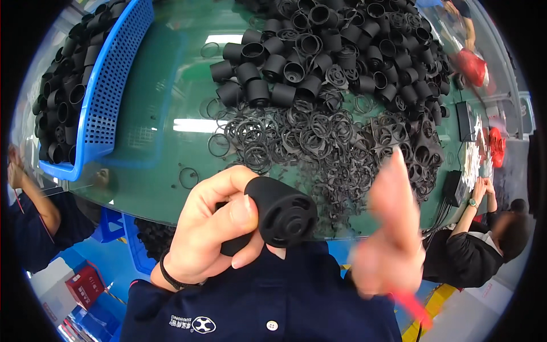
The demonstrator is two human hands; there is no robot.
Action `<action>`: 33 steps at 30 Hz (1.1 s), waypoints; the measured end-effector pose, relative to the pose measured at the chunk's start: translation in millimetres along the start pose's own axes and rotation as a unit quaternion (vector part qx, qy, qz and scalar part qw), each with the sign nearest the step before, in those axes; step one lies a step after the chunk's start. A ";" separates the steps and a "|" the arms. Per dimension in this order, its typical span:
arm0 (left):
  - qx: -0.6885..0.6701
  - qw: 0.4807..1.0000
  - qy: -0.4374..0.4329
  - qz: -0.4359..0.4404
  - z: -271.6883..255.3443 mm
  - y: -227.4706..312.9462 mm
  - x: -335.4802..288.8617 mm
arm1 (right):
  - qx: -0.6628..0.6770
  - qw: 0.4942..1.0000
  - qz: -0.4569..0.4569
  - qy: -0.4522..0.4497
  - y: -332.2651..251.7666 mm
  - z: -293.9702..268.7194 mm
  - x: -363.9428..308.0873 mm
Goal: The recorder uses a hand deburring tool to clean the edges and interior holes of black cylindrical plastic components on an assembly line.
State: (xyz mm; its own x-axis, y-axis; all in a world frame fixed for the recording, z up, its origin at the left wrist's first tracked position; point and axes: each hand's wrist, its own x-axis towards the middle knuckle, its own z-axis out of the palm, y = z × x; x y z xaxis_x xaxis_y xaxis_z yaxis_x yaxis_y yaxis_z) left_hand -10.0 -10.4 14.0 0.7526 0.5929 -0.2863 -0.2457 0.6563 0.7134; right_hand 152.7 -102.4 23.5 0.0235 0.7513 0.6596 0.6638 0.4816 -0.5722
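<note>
My left hand (pixel 208 231) is closed round a black cylindrical cup-like part (pixel 273 211). The part is tilted, its end with curved slots and a raised ringed centre facing toward me and to the right. Under my thumb shows more black (pixel 236 244); whether it belongs to a second part I cannot tell. To the right, apart from the part, my right hand (pixel 393 228) is smeared by motion. A red handle (pixel 411 309) sticks out below its palm; the rest of that tool is hidden. Beyond both hands lie loose black rings and trimmed scraps (pixel 307 137).
Many black cylinders (pixel 256 91) are heaped at the table's far side. A blue perforated basket (pixel 108 108) full of them stands at left on the green tabletop (pixel 154 131). Small black boxes (pixel 453 188) with cables sit at right. Co-workers (pixel 473 251) sit on both sides.
</note>
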 end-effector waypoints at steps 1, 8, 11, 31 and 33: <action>0.000 1.000 0.002 -0.001 -4.6 -2.5 -0.6 | 0.010 1.000 -0.001 -0.027 -8.0 2.6 2.2; -0.102 0.992 -0.065 0.027 -13.1 -7.0 -2.3 | -0.056 0.998 -0.003 -0.041 -12.9 14.0 9.1; -0.103 0.992 -0.062 0.025 -13.3 -7.7 -2.9 | -0.053 0.998 0.000 -0.036 -11.8 14.5 8.6; -0.025 0.999 -0.034 -0.007 0.1 0.3 0.9 | -0.280 0.943 0.178 0.011 24.3 12.1 -4.1; -0.033 0.999 -0.020 -0.001 -0.2 -3.1 2.0 | -0.204 0.968 0.144 0.027 19.5 6.6 -2.3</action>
State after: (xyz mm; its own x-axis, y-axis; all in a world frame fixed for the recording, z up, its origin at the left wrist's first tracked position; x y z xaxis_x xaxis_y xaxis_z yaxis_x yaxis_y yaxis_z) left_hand -7.9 -11.1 11.1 0.7763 0.5741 -0.2604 -0.2833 0.6867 0.6695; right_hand 160.6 -91.7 7.7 0.2835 0.7977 0.5322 0.8636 0.0288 -0.5033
